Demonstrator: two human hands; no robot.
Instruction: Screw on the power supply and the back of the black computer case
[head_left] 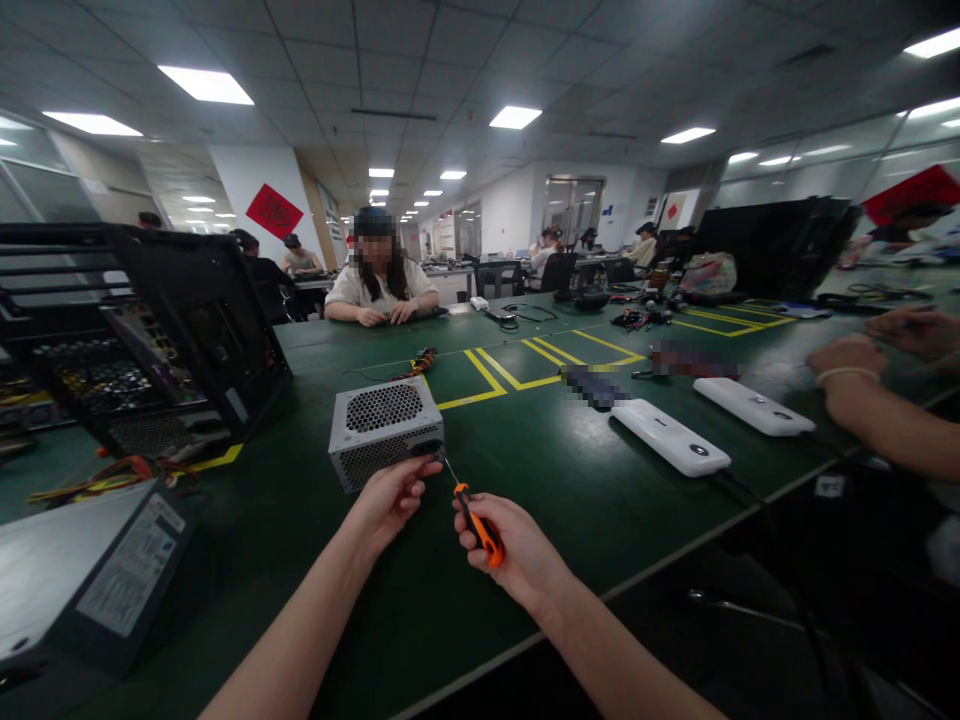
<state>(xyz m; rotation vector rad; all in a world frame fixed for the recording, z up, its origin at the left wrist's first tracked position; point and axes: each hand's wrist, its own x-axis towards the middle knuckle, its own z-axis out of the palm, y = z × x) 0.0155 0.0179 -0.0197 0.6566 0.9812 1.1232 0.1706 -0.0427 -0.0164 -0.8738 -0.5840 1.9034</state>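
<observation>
A grey computer power supply (386, 432) with a honeycomb grille on top sits on the green table in front of me. My right hand (510, 545) is wrapped round the orange and black handle of a screwdriver (480, 527), whose thin shaft points up and left to the power supply's lower right corner. My left hand (390, 500) is at the front of the power supply, its fingers pinched together close to the screwdriver's tip. Whatever those fingertips hold, if anything, is too small to make out. A bundle of cables (424, 362) lies behind the power supply.
At the left stand an open black computer case (247, 340) and a second power supply (112, 570). Two white devices (667, 437) lie to the right, near another person's hands (855, 365). Yellow tape (487, 372) marks the green table (570, 520). Across it sits a person (382, 280).
</observation>
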